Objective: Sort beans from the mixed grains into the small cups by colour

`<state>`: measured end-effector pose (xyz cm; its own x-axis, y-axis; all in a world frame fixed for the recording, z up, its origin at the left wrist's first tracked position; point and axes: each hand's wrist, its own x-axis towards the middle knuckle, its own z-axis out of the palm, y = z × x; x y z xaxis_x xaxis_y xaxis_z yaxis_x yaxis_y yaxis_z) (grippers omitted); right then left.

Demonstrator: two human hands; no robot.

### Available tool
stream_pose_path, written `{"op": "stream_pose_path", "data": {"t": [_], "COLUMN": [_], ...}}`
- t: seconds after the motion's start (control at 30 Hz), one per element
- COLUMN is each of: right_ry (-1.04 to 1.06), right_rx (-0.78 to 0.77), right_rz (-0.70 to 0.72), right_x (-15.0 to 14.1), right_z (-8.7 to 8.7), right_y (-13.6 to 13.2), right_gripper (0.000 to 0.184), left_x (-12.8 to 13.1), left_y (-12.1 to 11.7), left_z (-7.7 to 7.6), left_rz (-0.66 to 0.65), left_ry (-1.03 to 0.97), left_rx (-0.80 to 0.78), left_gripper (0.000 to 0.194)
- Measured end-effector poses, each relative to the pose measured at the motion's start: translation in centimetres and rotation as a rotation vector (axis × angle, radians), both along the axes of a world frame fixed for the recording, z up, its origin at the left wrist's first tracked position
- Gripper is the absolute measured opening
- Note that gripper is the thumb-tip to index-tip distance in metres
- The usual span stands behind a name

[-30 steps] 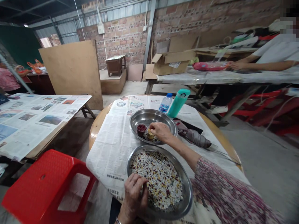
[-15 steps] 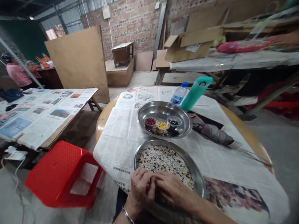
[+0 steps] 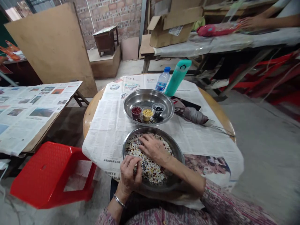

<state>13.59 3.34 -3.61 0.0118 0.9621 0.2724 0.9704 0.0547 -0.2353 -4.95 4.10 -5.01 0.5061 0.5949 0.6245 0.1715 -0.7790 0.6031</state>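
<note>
Nearest me on the table is a steel basin (image 3: pixel 181 156) of mixed white grains, with yellow, red and black beans (image 3: pixel 152 175) among them. My right hand (image 3: pixel 154 150) reaches over it, palm down, with fingers apart and fingertips at the grains. At the basin's near left rim is my left hand (image 3: pixel 128 172), its fingers curled in toward the thumb; whatever lies between them is too small to make out. Behind stands a second steel basin (image 3: pixel 150 95). It holds small clear cups of red beans (image 3: pixel 136 112), yellow beans (image 3: pixel 147 114) and black beans (image 3: pixel 158 109).
Newspaper (image 3: pixel 100 128) covers the round table. A water bottle (image 3: pixel 163 79), a teal flask (image 3: pixel 178 77) and a folded grey umbrella (image 3: pixel 193 115) lie or stand beyond the basins. A red stool (image 3: pixel 44 175) is at left. Another person's hands (image 3: pixel 252 23) rest at the far right table.
My right hand has moved away from my left, forward over the grains, and its fingers have spread. My left hand stays by the near left rim. The view has shifted right and down.
</note>
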Motion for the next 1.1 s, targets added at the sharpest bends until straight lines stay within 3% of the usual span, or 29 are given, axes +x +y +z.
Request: {"op": "stream_pose_path", "data": {"t": [0.1,0.17,0.3,0.4,0.5,0.57,0.63,0.73,0.9,0.93,1.1], "right_ry": [-0.004,-0.028,-0.012,0.108,0.132,0.104,0.072,0.029,0.210,0.264,0.388], "right_rx": [-0.053,-0.084,-0.020,-0.069,-0.244,-0.284,-0.237,-0.066,0.231,0.280,0.406], "right_rz": [0.234,0.299,0.128,0.097,0.261,0.320,0.284,0.117,-0.149,-0.192,-0.294], "right_x": [-2.0,-2.0,0.6,2.2,1.9,1.1,0.5,0.6,2.5,2.7,2.5], "right_z": [0.2,0.2,0.6,1.3,1.6,1.4,0.9,0.2,-0.8,-1.0,-1.8], "right_y": [-1.4,-2.9,-6.2,-8.5,-9.9,-9.9,-9.1,-7.5,-6.8,-7.0,-8.1], "right_gripper": [0.021,0.013,0.021,0.016,0.013,0.012,0.012,0.026,0.042,0.042,0.035], "left_x": [0.0,0.0,0.2,0.1,-0.2,-0.2,0.2,2.1,5.7,6.2,7.6], "left_y": [0.0,0.0,0.2,0.1,-0.4,-0.8,-0.9,-0.2,2.2,2.7,4.0], "left_z": [-0.1,-0.1,0.9,2.5,4.1,4.7,4.8,4.5,4.2,4.3,4.4], "left_rz": [0.020,0.030,0.040,0.028,0.040,0.010,-0.081,-0.195,-0.120,-0.099,-0.066], "left_ry": [-0.045,-0.046,0.009,0.298,0.732,0.926,1.001,0.915,0.679,0.688,0.850], "left_rx": [0.028,0.039,0.054,0.042,0.039,0.046,0.033,-0.047,-0.067,-0.038,0.098], "left_gripper": [0.028,0.028,0.027,0.030,0.052,0.056,0.044,0.029,0.026,0.031,0.098]}}
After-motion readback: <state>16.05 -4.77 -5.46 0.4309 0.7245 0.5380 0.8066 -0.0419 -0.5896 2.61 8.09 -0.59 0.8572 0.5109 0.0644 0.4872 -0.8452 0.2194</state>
